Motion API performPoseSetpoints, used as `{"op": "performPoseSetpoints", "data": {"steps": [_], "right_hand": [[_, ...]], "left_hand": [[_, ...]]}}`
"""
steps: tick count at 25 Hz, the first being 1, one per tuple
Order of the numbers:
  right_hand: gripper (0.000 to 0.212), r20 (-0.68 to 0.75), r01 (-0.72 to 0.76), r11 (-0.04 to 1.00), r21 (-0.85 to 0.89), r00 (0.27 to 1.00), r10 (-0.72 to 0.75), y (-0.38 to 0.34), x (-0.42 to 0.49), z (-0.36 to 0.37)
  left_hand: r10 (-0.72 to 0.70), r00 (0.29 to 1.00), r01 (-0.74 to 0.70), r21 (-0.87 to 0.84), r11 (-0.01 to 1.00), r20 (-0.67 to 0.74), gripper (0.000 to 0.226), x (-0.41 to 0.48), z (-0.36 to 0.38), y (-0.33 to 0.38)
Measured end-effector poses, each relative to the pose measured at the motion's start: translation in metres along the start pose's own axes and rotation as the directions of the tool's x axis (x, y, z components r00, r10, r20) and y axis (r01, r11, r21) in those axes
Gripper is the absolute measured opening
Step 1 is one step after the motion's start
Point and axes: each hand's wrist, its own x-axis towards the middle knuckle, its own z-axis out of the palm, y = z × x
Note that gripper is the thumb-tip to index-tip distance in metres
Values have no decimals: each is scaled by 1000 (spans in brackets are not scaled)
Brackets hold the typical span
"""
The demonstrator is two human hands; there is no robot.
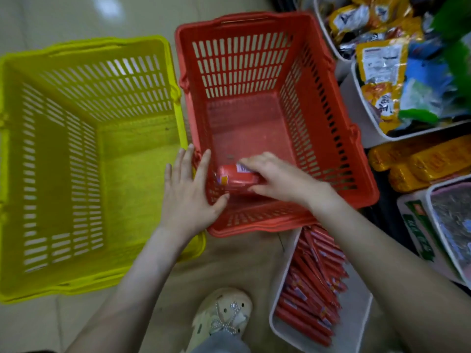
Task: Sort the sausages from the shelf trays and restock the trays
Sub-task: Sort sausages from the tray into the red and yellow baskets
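**Thick sausage held low in the red basket**

A thick red sausage lies lengthwise, label end to the left, low inside the red basket, close to its near left corner. The right hand grips it from above and from the right, fingers curled over the top and thumb under the near side. The right forearm crosses the basket's near rim. The left hand lies flat over that corner with fingers straight and spread, pointing away from the person. Its thumb reaches inside the wall just below the sausage, and it holds nothing. A yellow basket stands just left of the red one, their sides touching. Near the right forearm, a white tray on the floor holds thin red sausages laid in a loose stack. Shelf trays of packets fill the right edge. A pale shoe shows between the arms.
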Motion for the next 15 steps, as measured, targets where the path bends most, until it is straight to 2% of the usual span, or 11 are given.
{"op": "performPoseSetpoints", "data": {"steps": [2, 3, 5, 7, 9, 11, 12, 13, 15], "right_hand": [[65, 260, -58, 991, -119, 962, 87, 12, 16, 28], [65, 335, -103, 984, -148, 931, 148, 14, 20, 36], [73, 392, -208, 964, -164, 884, 257, 13, 22, 39], [78, 328, -256, 950, -178, 895, 302, 6, 15, 31], [66, 148, -263, 953, -151, 947, 285, -5, -2, 19], [50, -148, -236, 971, -47, 963, 227, -13, -31, 14], [44, -325, -204, 979, 16, 925, 198, -17, -51, 16], [39, -505, -182, 981, 66, 842, 190, -19, -72, 21], [30, -734, -271, 951, 148, 614, 289, -17, -118, 38]], "left_hand": [[2, 1000, -2, -32, 999, -1, 94, 0, -1, -1], [2, 1000, -2, -50, 999, 3, 95, 0, -1, 0], [-5, 1000, 7, -74, 997, 22, 95, -1, -1, 2], [-22, 999, 24, -59, 998, 27, 93, -1, -1, 6], [-7, 1000, 7, -9, 1000, -6, 87, -4, -5, 15], [36, 996, -35, 14, 999, -87, 77, -11, -8, 36], [70, 988, -73, -13, 997, -136, 71, -18, -9, 52], [121, 974, -136, -67, 988, -190, 65, -28, -8, 69], [264, 920, -331, -212, 920, -291, 51, -55, -1, 105]]}}
